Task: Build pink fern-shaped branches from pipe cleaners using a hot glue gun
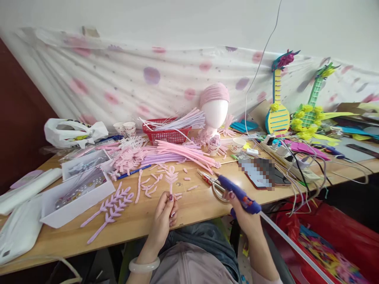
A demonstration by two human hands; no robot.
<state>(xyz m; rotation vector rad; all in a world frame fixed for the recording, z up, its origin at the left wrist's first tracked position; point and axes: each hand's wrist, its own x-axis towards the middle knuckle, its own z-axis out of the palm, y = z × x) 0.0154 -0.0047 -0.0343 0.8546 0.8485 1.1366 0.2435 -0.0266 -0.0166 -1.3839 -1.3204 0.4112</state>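
Observation:
Between the thumb and fingers of my left hand (pixel 167 211) is the stem of a pink pipe-cleaner sprig (pixel 171 176), held upright over the table's front edge. My right hand (pixel 243 215) is wrapped round a blue hot glue gun (pixel 237 191), its nozzle pointing left toward the sprig but apart from it. A long white glue stick (pixel 293 244) sticks out of the gun's back end. Short pink pipe-cleaner pieces (pixel 151 184) lie beyond my left hand. Pliers (pixel 207 177) rest just left of the gun. Finished-looking purple sprigs (pixel 114 211) lie to the left.
White boxes with beads (pixel 77 197) stand at left. Bundled pink pipe cleaners (pixel 186 153) and a red basket (pixel 168 136) are behind. A foam head (pixel 215 112) stands at the back. Phones (pixel 256 173), a power strip (pixel 274 150) and tangled cables are at right, above a red bag (pixel 331 221).

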